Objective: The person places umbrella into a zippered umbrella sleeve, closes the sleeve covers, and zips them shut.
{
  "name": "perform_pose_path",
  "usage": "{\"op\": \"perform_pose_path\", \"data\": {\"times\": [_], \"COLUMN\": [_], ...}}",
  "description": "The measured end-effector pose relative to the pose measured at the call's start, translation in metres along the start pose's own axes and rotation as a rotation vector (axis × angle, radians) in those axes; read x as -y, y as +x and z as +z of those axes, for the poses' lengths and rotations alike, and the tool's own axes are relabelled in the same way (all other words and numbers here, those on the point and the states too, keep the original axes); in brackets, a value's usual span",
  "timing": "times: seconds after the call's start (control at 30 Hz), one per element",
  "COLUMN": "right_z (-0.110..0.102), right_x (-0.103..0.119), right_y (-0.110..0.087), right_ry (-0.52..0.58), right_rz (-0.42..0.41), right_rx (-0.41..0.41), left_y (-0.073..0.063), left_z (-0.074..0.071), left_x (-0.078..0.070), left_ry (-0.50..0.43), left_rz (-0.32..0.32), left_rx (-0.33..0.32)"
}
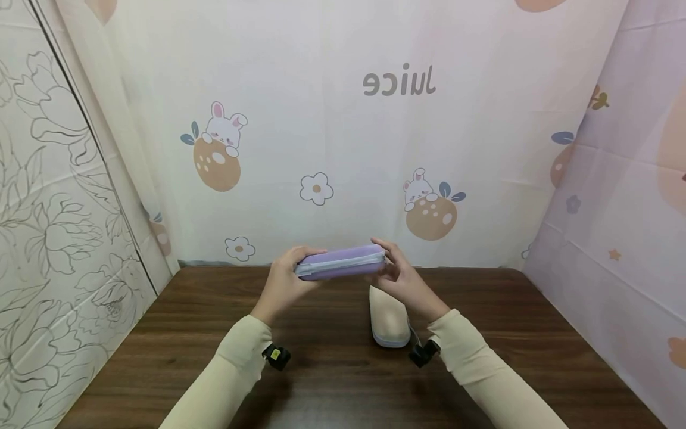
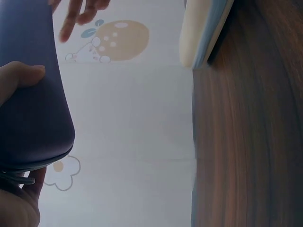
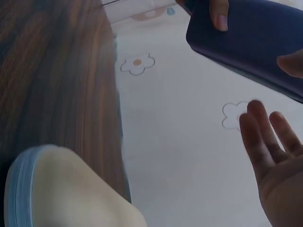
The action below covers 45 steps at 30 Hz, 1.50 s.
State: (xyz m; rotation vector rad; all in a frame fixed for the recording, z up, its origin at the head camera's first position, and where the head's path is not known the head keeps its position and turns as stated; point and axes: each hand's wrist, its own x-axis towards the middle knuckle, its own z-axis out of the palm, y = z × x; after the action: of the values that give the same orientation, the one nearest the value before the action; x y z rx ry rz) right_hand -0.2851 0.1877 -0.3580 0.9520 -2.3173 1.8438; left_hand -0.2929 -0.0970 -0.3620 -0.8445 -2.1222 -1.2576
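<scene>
A purple zippered case (image 1: pixel 340 269) with a pale zip band is held up above the table, slightly tilted. My left hand (image 1: pixel 286 277) grips its left end, the thumb (image 2: pixel 23 78) lying on the broad face. At the other end is my right hand (image 1: pixel 399 277), with a finger over the top edge and the thumb (image 3: pixel 291 64) on the case; its other fingers (image 3: pixel 265 135) stand away from it. Whether the right hand also holds the zip pull cannot be seen. A cream zippered case (image 1: pixel 389 319) lies on the table below the right hand.
The dark wooden table (image 1: pixel 327 381) reaches back to a printed curtain (image 1: pixel 321 137). More patterned cloth (image 1: pixel 605 238) hangs along the right side, and a flower-patterned panel (image 1: pixel 59 238) stands on the left. Each wrist wears a small black camera (image 1: pixel 276 356).
</scene>
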Motion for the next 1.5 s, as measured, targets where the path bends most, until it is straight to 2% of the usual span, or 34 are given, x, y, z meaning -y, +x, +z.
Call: {"op": "perform_pose_path", "data": {"times": [0.27, 0.63, 0.87, 1.1, 1.37, 1.5], "right_z": [0.005, 0.006, 0.011, 0.023, 0.04, 0.04], "right_x": [0.007, 0.009, 0.008, 0.015, 0.047, 0.032], "right_y": [0.0, 0.0, -0.001, 0.0, -0.005, -0.002], "right_ry": [-0.014, -0.057, -0.06, -0.185, -0.39, -0.466], "right_rz": [-0.014, -0.067, -0.092, -0.187, -0.344, -0.37], "right_rx": [-0.026, -0.053, -0.073, -0.145, -0.194, -0.22], "left_y": [0.0, 0.001, 0.001, 0.0, 0.002, 0.002], "left_z": [0.002, 0.006, 0.008, 0.012, 0.016, 0.018], "left_x": [0.0, -0.003, -0.006, -0.01, -0.014, -0.015], "left_ry": [-0.008, 0.119, 0.177, 0.206, 0.214, 0.22], "left_rz": [-0.02, -0.02, 0.026, 0.05, 0.107, 0.102], "left_rx": [0.039, 0.072, 0.087, 0.076, 0.076, 0.084]}}
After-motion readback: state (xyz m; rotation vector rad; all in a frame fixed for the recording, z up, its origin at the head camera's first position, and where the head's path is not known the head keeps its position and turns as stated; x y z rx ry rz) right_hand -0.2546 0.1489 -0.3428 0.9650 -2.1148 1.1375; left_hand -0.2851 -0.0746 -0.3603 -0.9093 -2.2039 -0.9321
